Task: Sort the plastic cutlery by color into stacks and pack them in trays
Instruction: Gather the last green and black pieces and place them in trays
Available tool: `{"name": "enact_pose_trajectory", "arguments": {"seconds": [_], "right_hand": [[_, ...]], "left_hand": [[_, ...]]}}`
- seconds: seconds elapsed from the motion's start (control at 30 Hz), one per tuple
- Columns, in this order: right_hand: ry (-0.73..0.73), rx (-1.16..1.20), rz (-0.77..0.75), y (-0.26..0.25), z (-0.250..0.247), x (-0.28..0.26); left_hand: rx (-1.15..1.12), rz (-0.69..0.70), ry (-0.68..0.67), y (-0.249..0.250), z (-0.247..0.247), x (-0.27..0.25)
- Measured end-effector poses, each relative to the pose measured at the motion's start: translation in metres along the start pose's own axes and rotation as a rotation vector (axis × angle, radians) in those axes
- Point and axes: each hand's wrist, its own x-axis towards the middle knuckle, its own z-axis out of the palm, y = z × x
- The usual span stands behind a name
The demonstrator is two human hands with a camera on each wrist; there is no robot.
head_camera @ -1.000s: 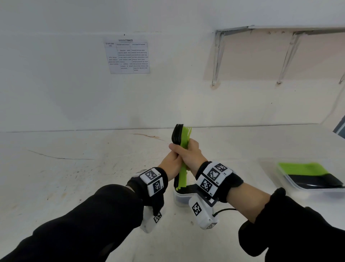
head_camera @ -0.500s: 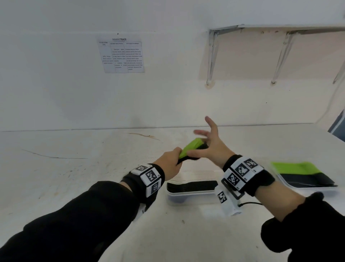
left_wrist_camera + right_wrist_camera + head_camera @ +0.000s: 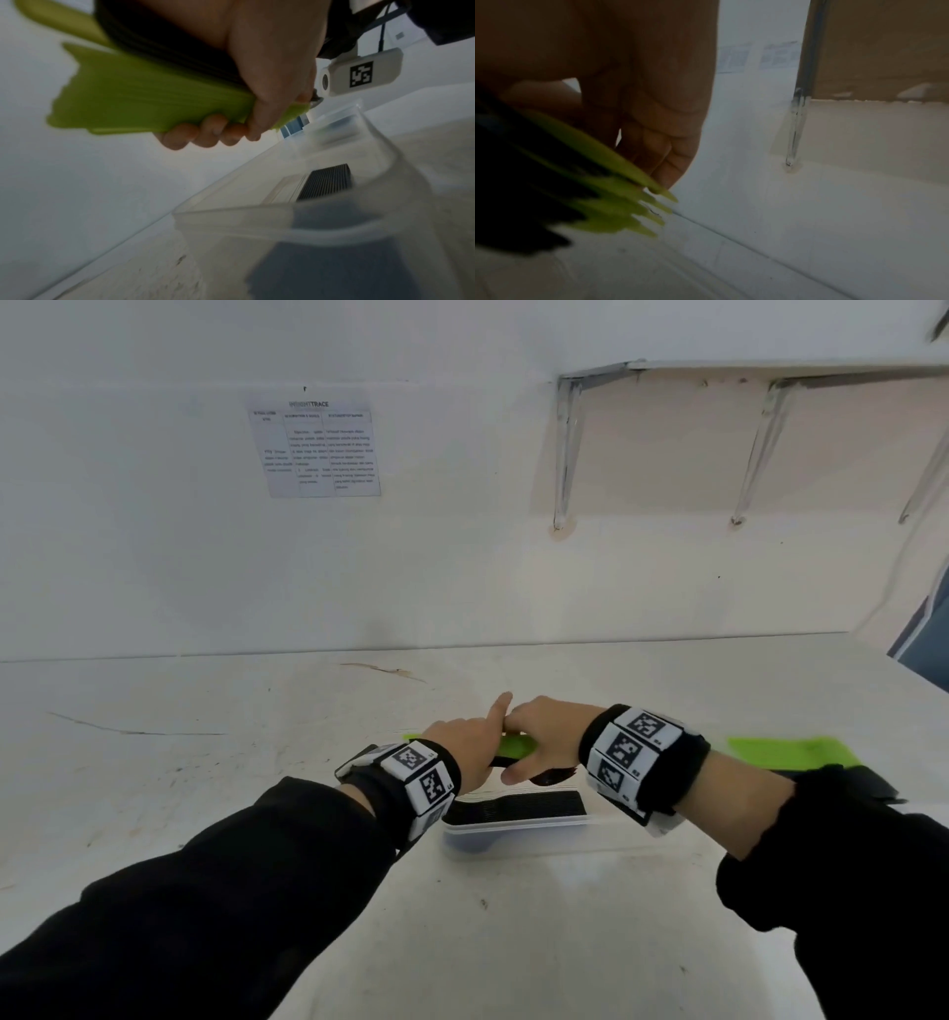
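Note:
I hold a bundle of green forks [image 3: 513, 746] and black cutlery [image 3: 554, 777] level, just above a clear tray [image 3: 513, 832]. My left hand [image 3: 482, 742] grips its left part, index finger stretched out. My right hand [image 3: 534, 752] is wrapped round its right part. A stack of black cutlery [image 3: 518, 806] lies in the tray. In the left wrist view, fingers [image 3: 205, 134] curl under the green stack [image 3: 144, 101] above the tray's rim [image 3: 231, 211]. The right wrist view shows green fork tines [image 3: 634, 205] beside black pieces [image 3: 513, 203] under my right hand [image 3: 654, 111].
A second clear tray with green cutlery [image 3: 791, 752] and black cutlery [image 3: 873, 785] sits at the right, partly behind my right arm. The white table [image 3: 205, 762] meets a white wall at the back. A bracketed shelf [image 3: 770, 372] hangs above on the right.
The bundle went from upright to lying level and came down toward the tray. My right hand, spread open half a second ago, now grips the bundle again.

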Motion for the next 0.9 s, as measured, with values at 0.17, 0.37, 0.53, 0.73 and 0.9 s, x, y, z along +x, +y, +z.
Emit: {"name": "enact_pose_trajectory", "arguments": {"seconds": [0.17, 0.37, 0.53, 0.73, 0.9], "right_hand": [[-0.042, -0.045, 0.021, 0.003, 0.002, 0.012], [-0.032, -0.059, 0.025, 0.009, 0.006, 0.017], [-0.095, -0.121, 0.092, 0.021, 0.014, 0.017], [-0.173, -0.238, 0.127, 0.019, 0.020, 0.027], [-0.213, -0.277, 0.162, 0.017, 0.024, 0.032]], "left_hand": [[-0.113, 0.001, -0.003, -0.002, 0.004, 0.004], [-0.042, 0.011, 0.051, -0.017, 0.012, 0.003], [-0.317, -0.078, -0.058, -0.040, 0.024, -0.007], [-0.557, -0.120, -0.254, -0.050, 0.041, -0.018], [-0.601, -0.142, -0.307, -0.051, 0.040, -0.018]]}}
